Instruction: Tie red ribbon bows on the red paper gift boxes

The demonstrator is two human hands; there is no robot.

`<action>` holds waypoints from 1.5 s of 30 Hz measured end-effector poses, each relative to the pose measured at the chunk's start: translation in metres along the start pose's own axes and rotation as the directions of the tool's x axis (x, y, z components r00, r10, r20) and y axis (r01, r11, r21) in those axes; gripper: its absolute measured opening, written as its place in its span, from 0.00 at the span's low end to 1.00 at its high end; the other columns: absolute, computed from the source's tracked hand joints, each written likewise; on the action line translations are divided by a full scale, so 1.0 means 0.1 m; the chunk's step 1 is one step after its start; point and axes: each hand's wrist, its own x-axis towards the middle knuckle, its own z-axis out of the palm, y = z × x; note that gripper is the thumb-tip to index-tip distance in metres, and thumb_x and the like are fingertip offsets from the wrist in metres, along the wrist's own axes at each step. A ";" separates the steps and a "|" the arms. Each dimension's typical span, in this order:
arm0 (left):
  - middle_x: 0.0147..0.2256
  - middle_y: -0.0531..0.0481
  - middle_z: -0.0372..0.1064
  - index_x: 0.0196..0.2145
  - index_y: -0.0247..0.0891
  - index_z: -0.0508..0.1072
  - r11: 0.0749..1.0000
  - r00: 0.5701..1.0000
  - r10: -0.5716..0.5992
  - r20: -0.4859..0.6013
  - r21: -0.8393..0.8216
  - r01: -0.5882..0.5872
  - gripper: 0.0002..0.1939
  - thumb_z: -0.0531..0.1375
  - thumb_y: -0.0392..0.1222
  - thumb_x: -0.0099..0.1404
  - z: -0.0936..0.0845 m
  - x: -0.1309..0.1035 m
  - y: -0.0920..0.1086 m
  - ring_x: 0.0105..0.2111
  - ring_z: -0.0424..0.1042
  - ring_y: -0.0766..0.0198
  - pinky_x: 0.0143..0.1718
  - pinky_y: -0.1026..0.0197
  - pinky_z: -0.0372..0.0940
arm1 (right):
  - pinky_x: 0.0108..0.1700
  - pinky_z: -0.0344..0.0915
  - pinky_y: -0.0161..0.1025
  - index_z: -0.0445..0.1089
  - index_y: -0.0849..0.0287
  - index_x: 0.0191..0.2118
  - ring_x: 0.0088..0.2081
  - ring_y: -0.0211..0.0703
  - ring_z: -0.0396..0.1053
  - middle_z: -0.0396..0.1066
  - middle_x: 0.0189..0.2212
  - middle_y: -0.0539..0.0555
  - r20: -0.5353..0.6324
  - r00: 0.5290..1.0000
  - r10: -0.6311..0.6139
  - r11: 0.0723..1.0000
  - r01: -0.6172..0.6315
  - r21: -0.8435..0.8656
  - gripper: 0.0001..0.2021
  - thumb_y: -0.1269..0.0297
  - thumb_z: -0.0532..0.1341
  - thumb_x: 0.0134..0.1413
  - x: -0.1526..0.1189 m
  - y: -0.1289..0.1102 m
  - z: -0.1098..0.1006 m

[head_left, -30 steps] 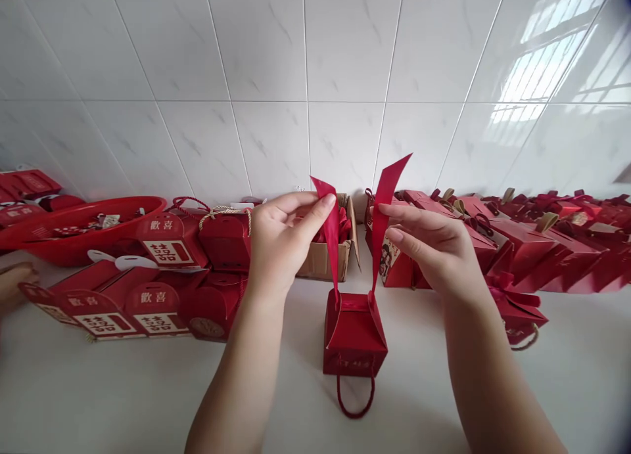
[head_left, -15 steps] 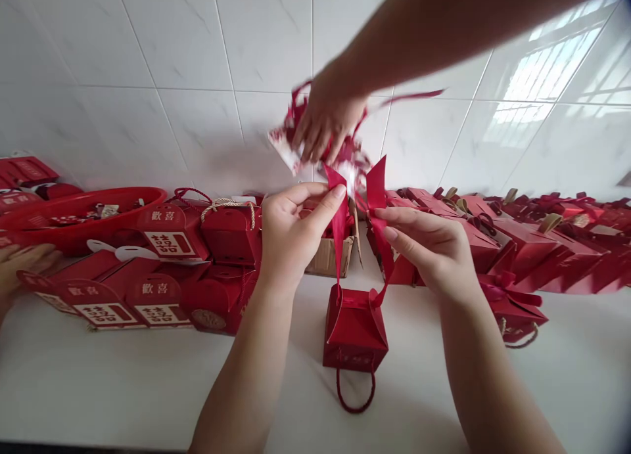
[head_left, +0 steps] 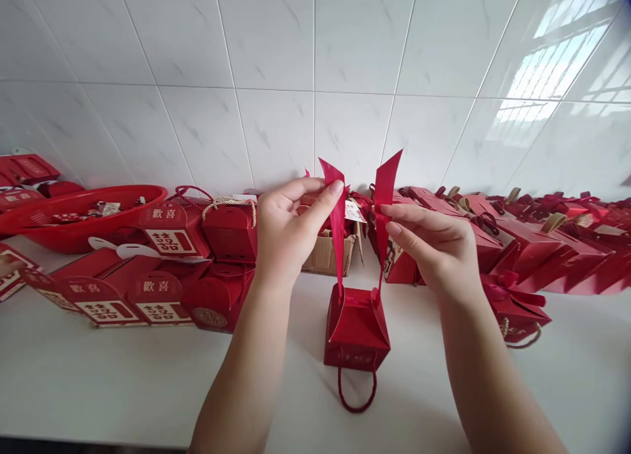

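A small red gift box (head_left: 359,329) stands on the white table in front of me, its dark red cord handle (head_left: 357,401) hanging toward me. A red ribbon (head_left: 339,237) runs through the top of the box, and both its ends rise upward. My left hand (head_left: 298,224) pinches one end between thumb and fingers. The other end is pinched in my right hand (head_left: 428,244). Both ends are held up taut and apart, with their slanted tips above my fingers. The ribbon is untied.
Left of me are red boxes with white character panels (head_left: 162,309) and a red basin (head_left: 98,211) of small items. A cardboard box (head_left: 325,257) stands behind my hands. Many red gift boxes (head_left: 532,244) line the right side along the tiled wall (head_left: 276,40).
Another person's arm, which reached over the cardboard box with a handful of ribboned items, has left the view. A hand at far left is also mostly gone. My hands have spread slightly.
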 end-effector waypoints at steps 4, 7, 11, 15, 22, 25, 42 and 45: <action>0.26 0.50 0.74 0.29 0.38 0.78 1.000 1.000 0.017 0.024 -0.026 -0.017 0.06 0.67 0.43 0.55 0.00 0.00 -0.01 0.28 0.72 0.65 0.31 0.63 0.66 | 0.47 0.74 0.43 0.77 0.50 0.42 0.45 0.45 0.74 0.77 0.41 0.49 0.003 1.000 -0.009 1.000 0.009 0.030 0.13 0.73 0.65 0.52 0.00 0.00 0.01; 0.28 0.50 0.74 0.29 0.39 0.78 0.999 0.999 0.022 0.048 -0.046 -0.020 0.07 0.68 0.44 0.54 0.00 0.00 -0.01 0.30 0.72 0.65 0.32 0.62 0.67 | 0.44 0.75 0.41 0.77 0.51 0.42 0.44 0.44 0.75 0.78 0.41 0.49 -0.005 0.999 -0.039 0.999 0.039 0.036 0.13 0.74 0.65 0.52 0.00 0.01 0.02; 0.28 0.51 0.74 0.29 0.40 0.78 0.998 0.997 0.043 0.065 -0.037 -0.041 0.07 0.67 0.45 0.55 0.00 0.00 -0.01 0.29 0.72 0.65 0.32 0.62 0.68 | 0.44 0.76 0.40 0.77 0.51 0.41 0.42 0.42 0.76 0.78 0.39 0.48 -0.038 0.996 -0.080 0.996 0.082 0.047 0.13 0.75 0.64 0.52 0.00 0.02 0.04; 0.27 0.52 0.73 0.29 0.41 0.78 0.993 0.993 0.114 0.024 0.003 -0.114 0.05 0.67 0.44 0.56 -0.03 0.02 -0.03 0.28 0.71 0.66 0.30 0.63 0.68 | 0.45 0.76 0.42 0.77 0.51 0.41 0.41 0.43 0.76 0.78 0.38 0.49 -0.083 0.992 -0.095 0.994 0.099 0.038 0.12 0.74 0.66 0.51 0.01 0.03 0.03; 0.25 0.54 0.72 0.28 0.41 0.77 0.972 0.975 0.222 -0.026 0.084 -0.219 0.05 0.67 0.43 0.56 -0.11 0.07 -0.06 0.26 0.71 0.67 0.26 0.63 0.67 | 0.38 0.76 0.37 0.76 0.54 0.35 0.35 0.39 0.75 0.77 0.32 0.49 -0.252 0.961 -0.117 0.993 0.120 -0.004 0.07 0.72 0.67 0.49 0.05 0.10 -0.02; 0.26 0.54 0.73 0.29 0.42 0.77 0.961 0.967 0.251 -0.031 0.125 -0.246 0.03 0.66 0.42 0.57 -0.13 0.07 -0.04 0.27 0.72 0.66 0.29 0.62 0.69 | 0.39 0.76 0.36 0.76 0.54 0.35 0.35 0.38 0.75 0.76 0.32 0.49 -0.277 0.954 -0.114 0.993 0.118 -0.003 0.08 0.72 0.67 0.49 0.07 0.11 -0.03; 0.24 0.53 0.72 0.28 0.41 0.76 0.969 0.985 0.171 0.024 0.178 -0.172 0.05 0.67 0.44 0.56 -0.18 0.07 -0.03 0.26 0.72 0.64 0.26 0.61 0.69 | 0.41 0.75 0.39 0.77 0.53 0.37 0.37 0.40 0.76 0.78 0.34 0.49 -0.214 0.974 -0.070 0.997 0.078 0.029 0.08 0.72 0.66 0.50 0.06 0.11 -0.05; 0.26 0.53 0.73 0.29 0.42 0.77 0.969 0.985 0.173 0.027 0.176 -0.175 0.05 0.66 0.44 0.57 -0.18 0.07 -0.05 0.27 0.72 0.65 0.27 0.61 0.69 | 0.42 0.75 0.39 0.77 0.53 0.37 0.39 0.40 0.76 0.78 0.35 0.49 -0.195 0.979 -0.064 0.996 0.074 0.045 0.08 0.72 0.66 0.50 0.05 0.11 -0.04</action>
